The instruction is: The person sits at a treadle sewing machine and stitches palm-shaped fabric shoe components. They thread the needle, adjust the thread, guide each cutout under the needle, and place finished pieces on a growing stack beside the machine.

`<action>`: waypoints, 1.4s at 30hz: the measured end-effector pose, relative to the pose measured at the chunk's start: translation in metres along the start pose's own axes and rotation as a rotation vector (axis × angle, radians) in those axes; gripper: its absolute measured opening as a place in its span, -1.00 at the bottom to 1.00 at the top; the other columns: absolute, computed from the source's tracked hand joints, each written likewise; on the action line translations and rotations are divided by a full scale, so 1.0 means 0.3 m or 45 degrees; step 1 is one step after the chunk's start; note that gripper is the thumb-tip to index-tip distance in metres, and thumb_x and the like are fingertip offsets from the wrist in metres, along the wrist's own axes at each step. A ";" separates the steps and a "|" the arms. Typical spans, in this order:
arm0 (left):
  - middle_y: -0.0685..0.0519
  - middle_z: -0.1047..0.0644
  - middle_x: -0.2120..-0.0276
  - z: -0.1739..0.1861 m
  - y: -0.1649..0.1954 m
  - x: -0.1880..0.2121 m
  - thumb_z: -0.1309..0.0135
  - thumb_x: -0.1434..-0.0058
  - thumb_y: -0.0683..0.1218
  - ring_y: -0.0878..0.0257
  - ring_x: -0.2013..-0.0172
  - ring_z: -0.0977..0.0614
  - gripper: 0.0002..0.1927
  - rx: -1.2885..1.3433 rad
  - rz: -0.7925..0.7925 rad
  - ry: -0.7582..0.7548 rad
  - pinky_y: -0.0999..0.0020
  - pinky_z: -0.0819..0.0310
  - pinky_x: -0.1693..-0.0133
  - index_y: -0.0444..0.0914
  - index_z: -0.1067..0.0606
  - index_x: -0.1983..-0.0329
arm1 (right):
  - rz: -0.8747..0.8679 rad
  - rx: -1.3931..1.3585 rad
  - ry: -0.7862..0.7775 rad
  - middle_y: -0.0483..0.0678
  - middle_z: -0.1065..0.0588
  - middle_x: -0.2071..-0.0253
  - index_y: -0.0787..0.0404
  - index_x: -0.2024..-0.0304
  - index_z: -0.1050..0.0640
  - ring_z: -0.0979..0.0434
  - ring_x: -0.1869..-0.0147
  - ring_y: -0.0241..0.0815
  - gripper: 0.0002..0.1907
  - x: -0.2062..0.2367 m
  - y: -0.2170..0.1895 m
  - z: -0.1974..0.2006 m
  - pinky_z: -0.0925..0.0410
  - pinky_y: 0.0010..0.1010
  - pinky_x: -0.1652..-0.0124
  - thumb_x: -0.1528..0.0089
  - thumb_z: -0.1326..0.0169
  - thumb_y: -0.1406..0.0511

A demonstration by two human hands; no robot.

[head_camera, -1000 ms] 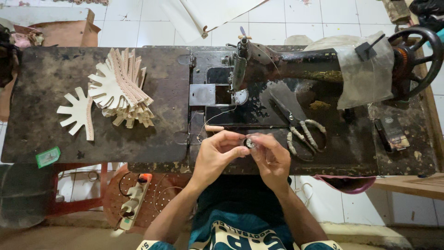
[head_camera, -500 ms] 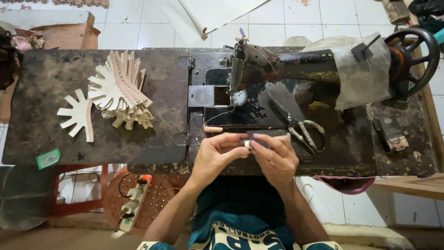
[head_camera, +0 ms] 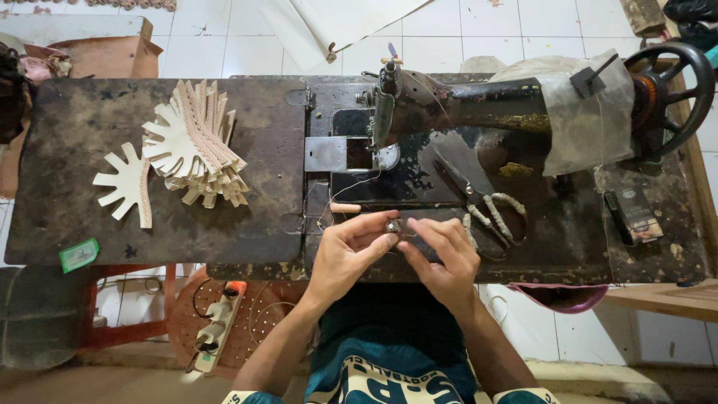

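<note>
A small round metal bobbin sits pinched between both hands at the near edge of the dark tabletop, close to the body, likely for fine finger work. Left hand grips it w/ thumb & forefinger; right hand has fingertips closed on its other side. Thin thread loops nearby. Scissors lie just right, w/in reach. Behind, the black sewing machine. Far left, a fanned stack of pale cut leather pieces, apart from the hands.
</note>
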State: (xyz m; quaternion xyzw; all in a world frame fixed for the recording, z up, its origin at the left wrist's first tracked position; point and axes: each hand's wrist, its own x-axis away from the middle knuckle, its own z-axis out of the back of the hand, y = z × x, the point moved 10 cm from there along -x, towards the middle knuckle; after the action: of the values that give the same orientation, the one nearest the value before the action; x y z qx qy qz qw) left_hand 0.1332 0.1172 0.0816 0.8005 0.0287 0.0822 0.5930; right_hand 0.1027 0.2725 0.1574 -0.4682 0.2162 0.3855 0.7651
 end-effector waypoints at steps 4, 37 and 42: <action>-0.09 -0.66 0.04 0.018 0.011 0.005 -0.20 -0.28 -0.20 0.29 0.06 -0.68 -0.56 0.059 0.030 0.011 0.43 -0.58 0.03 -0.42 -0.51 -0.23 | -0.100 -0.050 0.035 -0.07 -0.51 0.26 0.17 0.14 -0.65 -0.53 0.22 -0.25 -0.76 0.023 0.062 0.013 -0.41 -0.47 0.26 -0.16 -0.39 0.32; -0.02 -0.68 0.19 0.007 0.023 0.019 -0.17 -0.28 -0.19 0.31 0.20 -0.73 -0.72 -0.175 0.136 -0.056 0.45 -0.65 0.13 -0.39 -0.58 -0.03 | 0.401 0.016 -0.463 0.01 -0.41 0.33 0.30 0.28 -0.51 -0.42 0.25 -0.01 -0.77 -0.163 -0.081 -0.067 -0.35 -0.26 0.26 -0.12 -0.34 0.47; -0.03 -0.71 0.20 0.016 0.034 0.027 -0.24 -0.21 -0.20 0.34 0.20 -0.74 -0.71 -0.339 0.013 -0.006 0.47 -0.66 0.13 -0.38 -0.58 0.01 | 0.301 -0.007 -0.443 0.01 -0.40 0.36 0.27 0.32 -0.50 -0.40 0.26 0.03 -0.77 -0.160 -0.040 -0.075 -0.35 -0.20 0.24 -0.12 -0.35 0.45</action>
State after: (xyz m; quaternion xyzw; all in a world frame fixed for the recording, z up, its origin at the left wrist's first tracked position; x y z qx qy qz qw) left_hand 0.1416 0.1108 0.0906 0.7151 0.0120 0.0863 0.6936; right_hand 0.0838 0.2308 0.1867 -0.3678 0.1332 0.5484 0.7391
